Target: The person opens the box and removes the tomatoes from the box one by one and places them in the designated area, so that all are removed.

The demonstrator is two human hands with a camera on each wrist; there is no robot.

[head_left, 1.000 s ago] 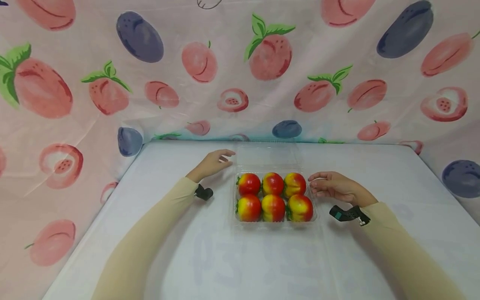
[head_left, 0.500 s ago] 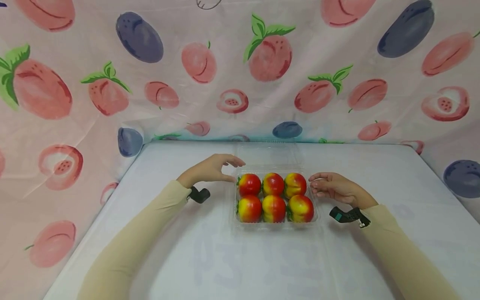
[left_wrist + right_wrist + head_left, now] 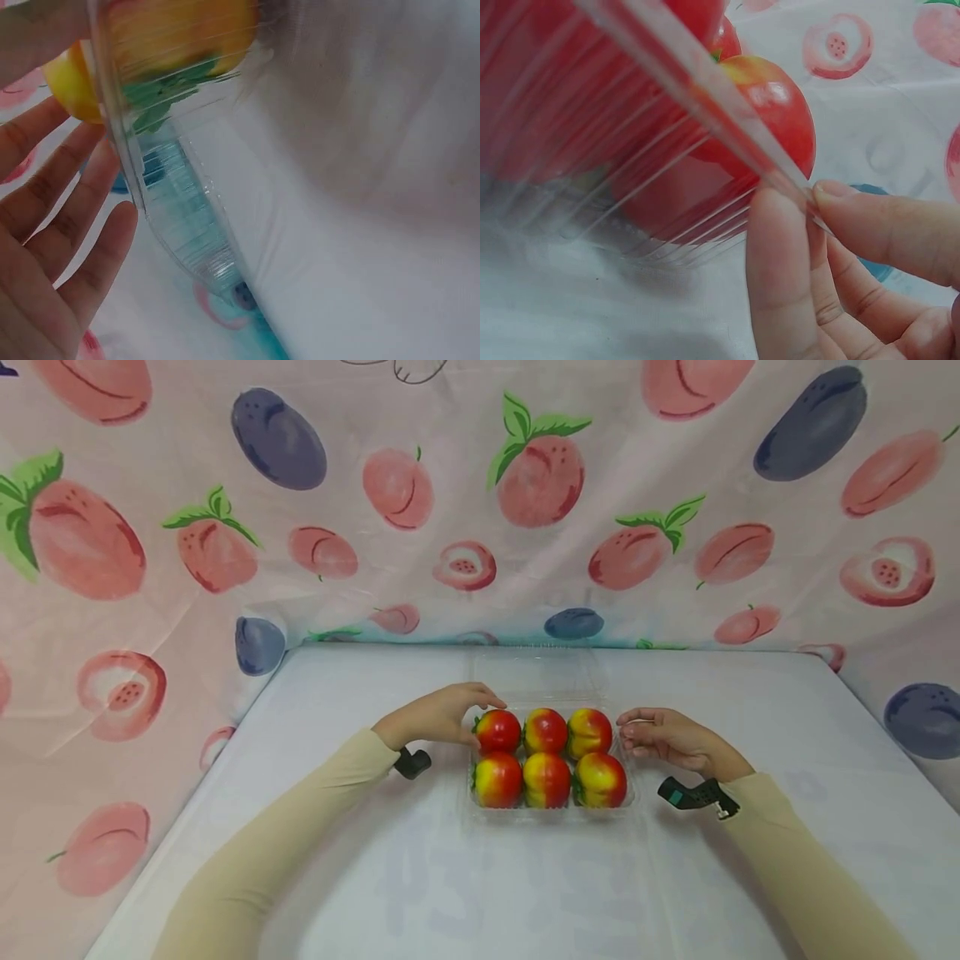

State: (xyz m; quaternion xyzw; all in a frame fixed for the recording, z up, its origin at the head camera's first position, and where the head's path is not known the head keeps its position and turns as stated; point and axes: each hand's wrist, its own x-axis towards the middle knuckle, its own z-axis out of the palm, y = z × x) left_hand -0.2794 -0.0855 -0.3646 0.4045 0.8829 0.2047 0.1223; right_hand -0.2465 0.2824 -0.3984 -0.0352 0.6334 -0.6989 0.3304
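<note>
A clear plastic clamshell box (image 3: 633, 793) sits on the table, filled with two rows of round red-and-yellow fruit with green leafy caps. My left hand (image 3: 438, 714) reaches over the box's left rim, fingers and thumb spread either side of the back-left fruit (image 3: 497, 731). In the left wrist view, the fingers (image 3: 94, 259) are fairly straight beside the rim, near a yellow patch of fruit (image 3: 75, 82). My right hand (image 3: 675, 739) pinches the right rim (image 3: 780, 176) between thumb and finger; the right wrist view shows a red fruit (image 3: 780, 112) just inside it.
The transparent lid (image 3: 536, 672) lies folded back behind the box. A white cloth (image 3: 420, 893) covers the table. A fruit-printed curtain (image 3: 465, 427) rises along the back and left. Black wrist mounts (image 3: 697, 793) sit on both sleeves.
My left hand has come from beside the lid, forward and to the right, over the back-left fruit. The right hand has stayed at the right rim, and the box has barely moved.
</note>
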